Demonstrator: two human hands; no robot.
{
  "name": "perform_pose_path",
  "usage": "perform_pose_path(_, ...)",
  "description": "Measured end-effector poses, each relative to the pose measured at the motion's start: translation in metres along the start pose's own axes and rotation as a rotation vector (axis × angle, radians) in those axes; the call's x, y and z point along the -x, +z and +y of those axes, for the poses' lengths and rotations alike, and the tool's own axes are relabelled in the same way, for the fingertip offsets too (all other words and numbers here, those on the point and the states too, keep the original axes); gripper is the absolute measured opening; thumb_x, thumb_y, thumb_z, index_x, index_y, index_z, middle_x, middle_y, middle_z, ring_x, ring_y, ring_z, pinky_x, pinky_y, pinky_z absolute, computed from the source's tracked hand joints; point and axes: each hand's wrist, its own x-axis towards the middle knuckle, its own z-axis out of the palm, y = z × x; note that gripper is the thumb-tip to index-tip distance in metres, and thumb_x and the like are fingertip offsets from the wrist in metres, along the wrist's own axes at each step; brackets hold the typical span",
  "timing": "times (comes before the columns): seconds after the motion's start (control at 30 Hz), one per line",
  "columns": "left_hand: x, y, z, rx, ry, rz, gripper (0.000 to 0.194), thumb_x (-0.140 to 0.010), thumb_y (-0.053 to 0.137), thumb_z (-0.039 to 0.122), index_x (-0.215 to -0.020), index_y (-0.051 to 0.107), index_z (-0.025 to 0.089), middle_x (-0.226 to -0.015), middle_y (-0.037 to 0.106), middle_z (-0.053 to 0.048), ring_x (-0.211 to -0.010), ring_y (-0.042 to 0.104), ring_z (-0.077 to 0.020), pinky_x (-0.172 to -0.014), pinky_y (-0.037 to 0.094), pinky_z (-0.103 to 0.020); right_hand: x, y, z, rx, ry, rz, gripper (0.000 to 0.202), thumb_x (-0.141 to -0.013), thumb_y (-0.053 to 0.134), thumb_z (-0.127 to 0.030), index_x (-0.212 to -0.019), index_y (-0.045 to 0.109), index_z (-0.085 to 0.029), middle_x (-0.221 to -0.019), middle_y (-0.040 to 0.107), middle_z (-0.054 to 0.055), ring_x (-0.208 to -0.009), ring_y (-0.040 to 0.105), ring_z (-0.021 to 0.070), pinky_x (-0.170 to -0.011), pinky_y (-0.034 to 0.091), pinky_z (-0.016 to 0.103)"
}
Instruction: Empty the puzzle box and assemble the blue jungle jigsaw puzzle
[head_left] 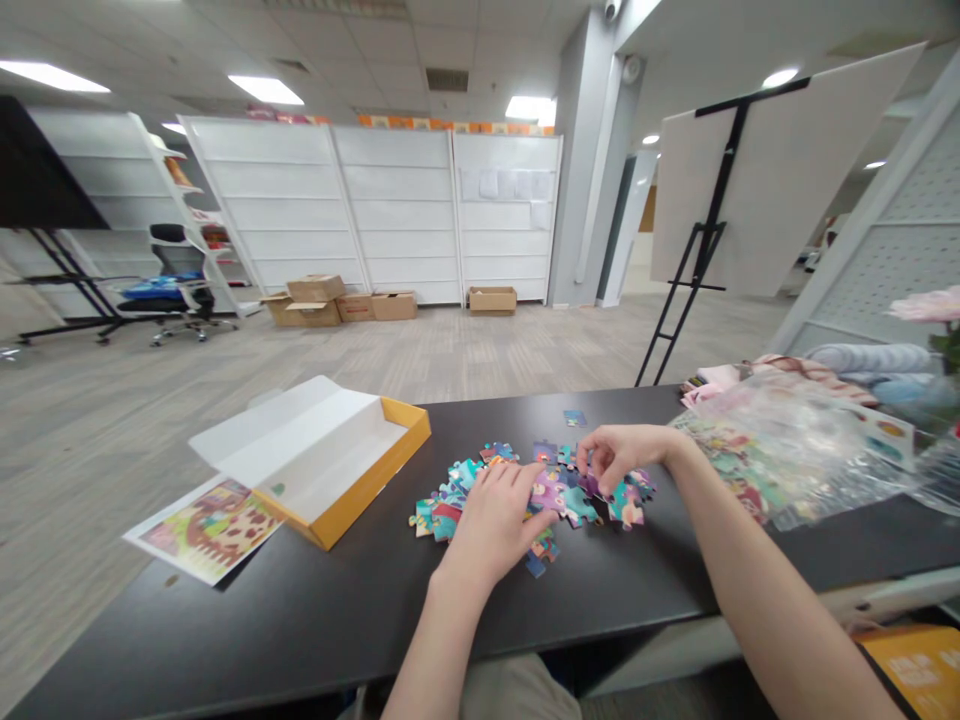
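Head camera: two hands, left (495,510) and right (611,458), work apart over jigsaw pieces (442,505) mid-table. The black table (315,610) faces white shelves (397,210) and cardboard boxes (315,300) at far left.

Free tabletop (379,570) betw. box (367,484) & puzzle pcs (444,515), w/ plastic bags (817,440) as R obstacle

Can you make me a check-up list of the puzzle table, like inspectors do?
Surface: black table, partly covered.
Puzzle pieces: loose pile; one piece lies apart at the back.
Clutter: open yellow box and picture sheet on the left; clear plastic on the right.
Left hand: palm down over pieces.
Right hand: fingers bent at pieces; grip unclear.
Cables: nothing seen.
Surroundings: shelves, cardboard boxes, chair.
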Motion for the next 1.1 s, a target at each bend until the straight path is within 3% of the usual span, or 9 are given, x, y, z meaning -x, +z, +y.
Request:
perform_pose_path(0.13, -0.002, 0.0, -0.002, -0.053, -0.051, 0.079, 0.05, -0.088, 0.071, 0.037, -0.133, 0.052, 0.023, -0.123, 0.066, -0.006, -0.116, 0.058, -0.026, -0.101, 0.045, -0.043, -0.009, 0.011, -0.011, 0.01, -0.065, 0.001, 0.063, -0.052, 0.091, -0.05, -0.097, 0.063, -0.017, -0.079, 0.073, 0.003, -0.072, 0.068, 0.0178, -0.065, 0.052, 0.026)
perform_pose_path(0.27, -0.005, 0.001, 0.001, -0.105, -0.098, 0.121, 0.05, -0.088, 0.071, 0.036, -0.132, 0.052, 0.022, -0.121, 0.067, -0.007, -0.114, 0.059, -0.0272, -0.097, 0.048, -0.043, -0.011, 0.013, -0.019, 0.037, -0.242, 0.177, 0.053, -0.065, 0.084, -0.053, -0.098, 0.065, -0.016, -0.091, 0.072, 0.005, -0.083, 0.066, 0.0176, -0.078, 0.052, 0.029)
perform_pose_path(0.4, -0.008, 0.001, 0.006, -0.123, -0.131, 0.177, 0.049, -0.088, 0.07, 0.037, -0.131, 0.052, 0.021, -0.119, 0.067, -0.009, -0.111, 0.061, -0.0273, -0.095, 0.049, -0.043, -0.017, 0.02, -0.025, 0.013, -0.333, 0.204, 0.042, -0.079, 0.073, -0.054, -0.092, 0.066, -0.015, -0.084, 0.069, 0.002, -0.076, 0.061, 0.0145, -0.072, 0.049, 0.026)
perform_pose_path(0.5, -0.01, 0.002, 0.006, -0.129, -0.159, 0.209, 0.05, -0.088, 0.071, 0.038, -0.13, 0.052, 0.021, -0.117, 0.067, -0.009, -0.11, 0.062, -0.0279, -0.094, 0.05, -0.043, -0.026, 0.029, -0.028, -0.078, -0.403, 0.161, 0.04, -0.079, 0.074, -0.052, -0.086, 0.063, -0.015, -0.077, 0.066, -0.001, -0.07, 0.058, 0.0124, -0.067, 0.046, 0.025)
perform_pose_path(0.63, -0.009, 0.005, 0.006, -0.119, -0.156, 0.172, 0.048, -0.089, 0.069, 0.037, -0.13, 0.052, 0.019, -0.11, 0.07, -0.008, -0.102, 0.066, -0.0268, -0.09, 0.051, -0.041, -0.033, 0.03, -0.024, -0.182, -0.469, 0.234, 0.037, -0.08, 0.075, -0.049, -0.089, 0.062, -0.015, -0.079, 0.067, 0.0, -0.07, 0.058, 0.0118, -0.068, 0.045, 0.025)
perform_pose_path(0.77, -0.009, 0.006, 0.014, -0.101, -0.105, 0.05, 0.03, -0.093, 0.065, 0.036, -0.117, 0.06, 0.02, -0.095, 0.072, -0.005, -0.094, 0.067, -0.0246, -0.087, 0.051, -0.039, -0.03, 0.017, -0.014, -0.149, -0.456, 0.324, 0.036, -0.082, 0.073, -0.049, -0.09, 0.066, -0.015, -0.077, 0.065, 0.0, -0.067, 0.054, 0.0105, -0.063, 0.041, 0.024)
perform_pose_path(0.87, -0.009, 0.007, 0.021, -0.106, -0.068, -0.02, 0.023, -0.095, 0.061, 0.038, -0.109, 0.065, 0.02, -0.096, 0.072, -0.006, -0.096, 0.066, -0.0243, -0.09, 0.05, -0.04, -0.031, 0.006, -0.003, -0.139, -0.412, 0.426, 0.039, -0.079, 0.074, -0.052, -0.09, 0.068, -0.015, -0.076, 0.066, 0.001, -0.066, 0.054, 0.0111, -0.062, 0.041, 0.024)
perform_pose_path(0.97, -0.005, 0.011, 0.024, -0.086, 0.015, -0.067, 0.027, -0.093, 0.062, 0.043, -0.109, 0.065, 0.021, -0.111, 0.069, -0.007, -0.108, 0.062, -0.0254, -0.097, 0.048, -0.041, -0.038, -0.002, 0.009, -0.128, -0.338, 0.588, 0.044, -0.072, 0.076, -0.055, -0.087, 0.069, -0.015, -0.075, 0.068, 0.002, -0.066, 0.058, 0.0133, -0.065, 0.044, 0.027)
perform_pose_path(1.1, 0.002, 0.019, 0.026, -0.068, 0.057, -0.105, 0.043, -0.088, 0.067, 0.049, -0.121, 0.061, 0.022, -0.141, 0.055, -0.009, -0.13, 0.048, -0.0296, -0.109, 0.04, -0.047, -0.05, -0.011, 0.029, -0.1, -0.213, 0.778, 0.046, -0.066, 0.074, -0.058, -0.083, 0.07, -0.015, -0.073, 0.07, 0.004, -0.067, 0.06, 0.0161, -0.065, 0.046, 0.028)
